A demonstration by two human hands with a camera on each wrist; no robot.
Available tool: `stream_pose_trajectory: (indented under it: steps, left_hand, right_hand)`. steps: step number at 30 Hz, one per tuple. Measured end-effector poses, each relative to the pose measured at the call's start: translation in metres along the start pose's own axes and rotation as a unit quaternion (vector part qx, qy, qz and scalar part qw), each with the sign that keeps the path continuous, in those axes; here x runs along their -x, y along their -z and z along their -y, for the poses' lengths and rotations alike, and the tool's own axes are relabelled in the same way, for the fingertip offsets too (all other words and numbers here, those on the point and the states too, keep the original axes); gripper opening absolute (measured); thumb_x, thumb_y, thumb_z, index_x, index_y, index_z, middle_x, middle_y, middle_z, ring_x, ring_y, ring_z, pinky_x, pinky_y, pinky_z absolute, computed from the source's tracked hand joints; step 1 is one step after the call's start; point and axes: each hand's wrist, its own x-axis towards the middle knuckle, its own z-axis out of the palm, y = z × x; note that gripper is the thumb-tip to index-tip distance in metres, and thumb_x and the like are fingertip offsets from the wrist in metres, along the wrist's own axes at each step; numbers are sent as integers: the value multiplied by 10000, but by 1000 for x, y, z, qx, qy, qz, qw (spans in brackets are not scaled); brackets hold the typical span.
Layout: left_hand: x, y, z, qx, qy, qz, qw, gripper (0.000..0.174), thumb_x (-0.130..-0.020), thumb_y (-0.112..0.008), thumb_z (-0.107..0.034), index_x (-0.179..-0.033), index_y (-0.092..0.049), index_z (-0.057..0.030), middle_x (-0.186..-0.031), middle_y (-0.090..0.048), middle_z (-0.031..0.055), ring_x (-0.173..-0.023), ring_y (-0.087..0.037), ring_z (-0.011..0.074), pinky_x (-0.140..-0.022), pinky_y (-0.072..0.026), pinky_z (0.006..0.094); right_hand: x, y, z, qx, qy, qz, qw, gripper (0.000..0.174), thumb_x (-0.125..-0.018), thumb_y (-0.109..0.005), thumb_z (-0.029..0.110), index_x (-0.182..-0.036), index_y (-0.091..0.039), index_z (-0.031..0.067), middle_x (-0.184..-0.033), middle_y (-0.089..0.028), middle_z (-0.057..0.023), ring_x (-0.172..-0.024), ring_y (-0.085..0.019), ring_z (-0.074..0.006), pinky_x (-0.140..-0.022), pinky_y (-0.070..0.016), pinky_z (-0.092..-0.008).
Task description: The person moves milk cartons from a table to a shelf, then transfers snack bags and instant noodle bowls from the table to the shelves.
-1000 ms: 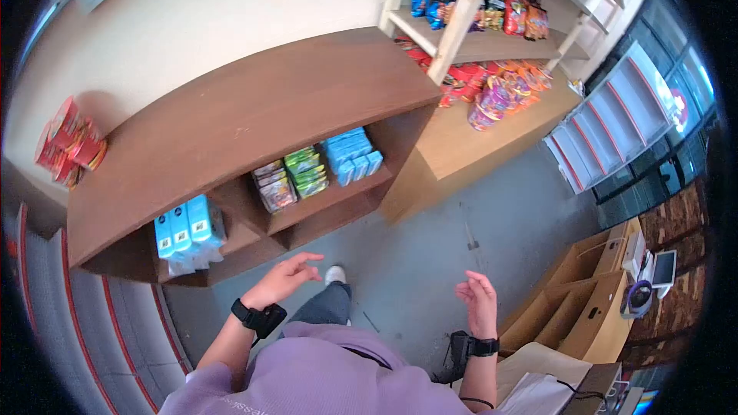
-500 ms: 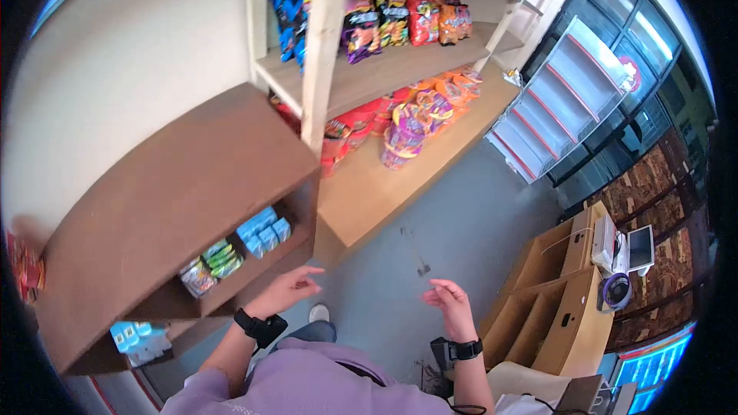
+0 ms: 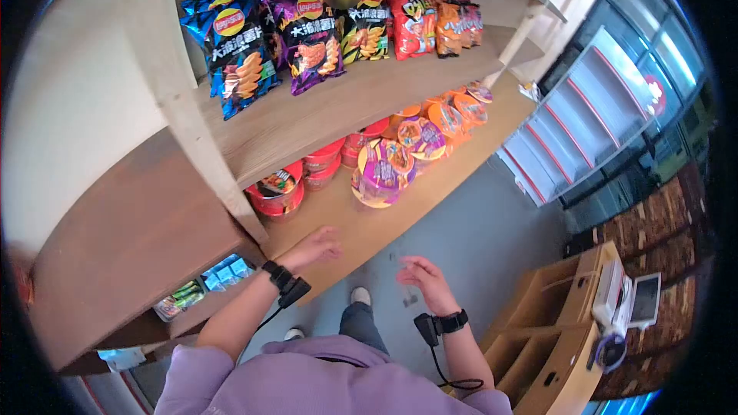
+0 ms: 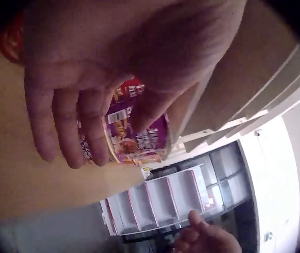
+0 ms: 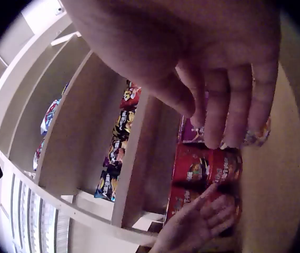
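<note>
My left hand (image 3: 311, 249) hangs in the air before the low wooden shelf's front edge, fingers loosely bent, holding nothing. To its right, my right hand (image 3: 427, 283) is raised over the floor, also empty. Beyond them on the low shelf (image 3: 419, 201) stand a purple noodle tub (image 3: 378, 177) and red tubs (image 3: 278, 194), with orange tubs (image 3: 453, 119) further back. In the left wrist view, relaxed fingers overlap the purple tub (image 4: 145, 138). The right wrist view shows hanging fingers across purple packaging, with red tubs (image 5: 192, 167) below.
Chip bags (image 3: 242, 54) line the shelf board above the tubs, beside a wooden post (image 3: 165, 69). A brown cabinet (image 3: 146, 223) is at the left. On the right are a white rack (image 3: 576, 119) and a wooden counter (image 3: 553, 338) bearing a small screen (image 3: 646, 299).
The head view has turned and come closer to the chip bags and tubs; the brown cabinet has slid left and down. Both hands remain raised and empty, my left one now nearer the low shelf.
</note>
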Motion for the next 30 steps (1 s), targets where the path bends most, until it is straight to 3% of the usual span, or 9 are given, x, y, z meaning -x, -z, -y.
stream_pose_trajectory:
  steps: [3, 6, 10, 14, 19, 21, 23, 25, 30]
  left_hand:
    - [-73, -8, 2, 113, 28, -66, 991, 496, -925, -502, -230, -1351, -282, -105, -1058, -600, 115, -928, -621, 188, -815, -500, 332]
    - [-142, -7, 21, 184, 28, -129, 974, 527, -929, -474, -208, -1367, -196, -120, -1048, -601, 133, -882, -636, 201, -765, -526, 357]
    - [-161, -31, -7, 180, 40, -203, 962, 539, -943, -459, -239, -1366, -144, -127, -1008, -613, 144, -842, -646, 211, -720, -542, 366]
    - [-150, -31, -15, 156, 48, -189, 968, 535, -964, -426, -337, -1389, -145, -176, -936, -634, 133, -770, -656, 208, -648, -554, 348]
    - [-149, -39, -10, 201, 33, -163, 965, 542, -980, -388, -374, -1431, -116, -246, -918, -649, 135, -733, -664, 206, -618, -558, 334]
    - [-155, -38, 8, 175, -52, -169, 969, 558, -988, -379, -354, -1451, -85, -254, -923, -652, 142, -740, -668, 209, -642, -562, 328]
    - [-140, -45, -4, 154, -28, -208, 966, 578, -997, -361, -320, -1461, -22, -259, -927, -650, 142, -762, -672, 222, -667, -566, 336]
    - [-128, -53, 5, 191, -59, -195, 960, 583, -1002, -346, -300, -1461, 10, -255, -951, -644, 153, -785, -674, 237, -689, -571, 350]
    - [-77, -63, 35, 223, -47, -219, 949, 590, -1006, -332, -294, -1463, 39, -242, -1048, -617, 191, -818, -673, 250, -747, -564, 355]
  right_hand:
    - [-58, 44, 26, 3, 14, 47, 999, 258, -919, -466, 110, -1152, -545, 32, -937, -640, -94, -892, -624, -180, -795, -493, -293]
    - [-112, 89, 48, -65, -29, 39, 997, 299, -906, -463, 88, -1201, -492, 50, -927, -639, -105, -841, -634, -188, -758, -518, -305]
    - [-177, 141, 59, -65, -34, -3, 997, 369, -888, -481, 70, -1253, -429, 73, -915, -635, -108, -798, -645, -191, -717, -541, -332]
    - [-219, 141, 69, -105, -38, -6, 994, 339, -876, -508, 66, -1212, -460, 67, -903, -632, -104, -796, -645, -192, -698, -546, -336]
    - [-237, 114, 43, -83, -67, 90, 990, 267, -880, -520, 87, -1145, -507, 63, -925, -633, -89, -816, -632, -190, -728, -525, -337]
    - [-240, 107, 32, -63, -98, 127, 985, 265, -887, -519, 105, -1149, -513, 70, -948, -634, -85, -836, -624, -185, -760, -510, -346]
    - [-248, 101, 18, -77, -148, 118, 979, 241, -878, -561, 123, -1111, -521, 77, -960, -627, -68, -838, -632, -195, -766, -510, -337]
    - [-243, 88, 17, -58, -157, 117, 979, 235, -880, -563, 135, -1105, -520, 81, -974, -627, -69, -843, -630, -194, -777, -507, -341]
    - [-232, 69, 15, -10, -179, 138, 974, 233, -890, -554, 145, -1111, -513, 85, -1013, -628, -70, -875, -626, -193, -789, -505, -338]
